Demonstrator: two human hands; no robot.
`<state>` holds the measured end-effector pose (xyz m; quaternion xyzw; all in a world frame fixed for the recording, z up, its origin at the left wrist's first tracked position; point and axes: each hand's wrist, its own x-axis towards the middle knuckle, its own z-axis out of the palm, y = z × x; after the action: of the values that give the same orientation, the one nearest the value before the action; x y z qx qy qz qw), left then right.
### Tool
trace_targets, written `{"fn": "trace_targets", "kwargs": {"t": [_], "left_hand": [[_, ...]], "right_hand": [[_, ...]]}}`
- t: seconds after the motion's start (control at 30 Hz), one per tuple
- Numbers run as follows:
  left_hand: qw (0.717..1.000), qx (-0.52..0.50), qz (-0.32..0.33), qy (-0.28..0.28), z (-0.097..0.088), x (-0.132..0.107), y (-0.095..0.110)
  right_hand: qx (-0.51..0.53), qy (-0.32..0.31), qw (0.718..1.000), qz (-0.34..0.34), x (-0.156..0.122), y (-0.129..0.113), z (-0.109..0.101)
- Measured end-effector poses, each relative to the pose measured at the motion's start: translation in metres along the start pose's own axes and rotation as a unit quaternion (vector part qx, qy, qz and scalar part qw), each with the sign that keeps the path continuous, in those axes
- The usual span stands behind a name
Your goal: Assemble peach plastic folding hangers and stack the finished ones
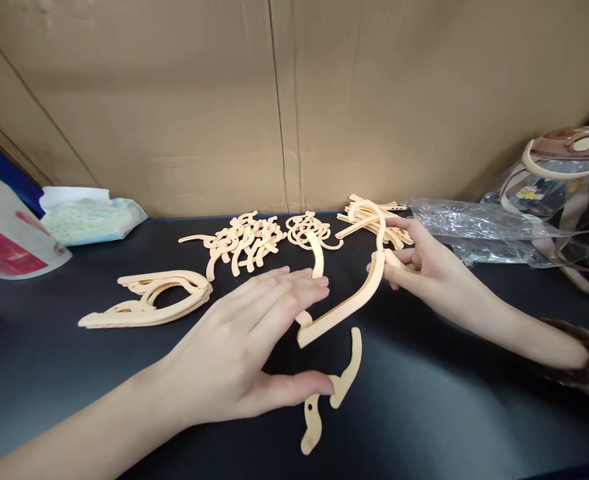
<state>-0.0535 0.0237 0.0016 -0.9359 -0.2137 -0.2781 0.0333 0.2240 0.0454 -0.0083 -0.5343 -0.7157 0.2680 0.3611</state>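
Observation:
My right hand [421, 263] pinches a cream plastic folding hanger [357, 303] near the base of its hook, tilted above the black table. With fingers stretched out, my left hand [239, 340] reaches across the hanger's other arm [317, 257] and partly covers it; whether it presses on that arm I cannot tell. Below the left thumb lie two small curved pieces, one [350, 370] at the thumb's tip and one with a hole [313, 430]. Left of that hand, folded hangers [179, 313] are stacked flat.
Behind the hands are piles of small curved parts [247, 243], hooks [294, 230] and long strips [401, 237]. A tissue pack [94, 217] and a white-and-red container [14, 233] stand left. Clear plastic bags [474, 227] and a strapped bottle [534, 190] are right. Cardboard [199, 100] closes off the back.

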Motion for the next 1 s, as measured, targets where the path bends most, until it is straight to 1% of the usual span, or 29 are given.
{"fn": "trace_targets", "kwargs": {"t": [0.1, 0.27, 0.43, 0.53, 0.63, 0.73, 0.8, 0.83, 0.87, 0.93, 1.0], "left_hand": [[1.0, 0.015, 0.006, 0.005, 0.001, 0.001, 0.002], [0.999, 0.038, 0.032, 0.006, 0.001, 0.003, 0.004], [0.997, 0.055, 0.043, -0.036, 0.001, 0.002, 0.007], [0.996, 0.071, 0.034, -0.035, 0.0, 0.002, 0.008], [0.996, 0.087, 0.016, -0.017, 0.0, 0.002, 0.004], [0.992, 0.114, -0.027, 0.041, 0.0, 0.002, -0.004], [0.985, 0.122, -0.078, 0.096, 0.001, 0.003, -0.008], [0.981, 0.106, -0.11, 0.121, 0.002, 0.003, -0.01], [0.976, 0.072, -0.145, 0.145, 0.003, 0.003, -0.01], [0.961, -0.032, -0.211, 0.178, 0.006, 0.004, -0.009], [0.933, -0.141, -0.265, 0.2, 0.009, 0.004, -0.006]], "right_hand": [[0.072, -0.037, 0.997, 0.008, -0.007, -0.007, 0.004], [0.101, -0.034, 0.994, -0.006, -0.013, -0.012, 0.006], [0.07, -0.024, 0.996, -0.046, -0.013, -0.007, 0.007], [0.036, -0.034, 0.997, -0.066, -0.011, -0.005, 0.007], [-0.002, -0.049, 0.994, -0.095, -0.01, -0.005, 0.006], [-0.032, -0.056, 0.99, -0.124, -0.01, -0.005, 0.005], [-0.044, -0.068, 0.987, -0.14, -0.01, -0.004, 0.005], [-0.052, -0.077, 0.984, -0.151, -0.011, -0.004, 0.005], [-0.063, -0.086, 0.98, -0.167, -0.011, -0.004, 0.005], [-0.092, -0.101, 0.968, -0.21, -0.013, -0.004, 0.007], [-0.116, -0.111, 0.953, -0.256, -0.015, -0.005, 0.008]]}}
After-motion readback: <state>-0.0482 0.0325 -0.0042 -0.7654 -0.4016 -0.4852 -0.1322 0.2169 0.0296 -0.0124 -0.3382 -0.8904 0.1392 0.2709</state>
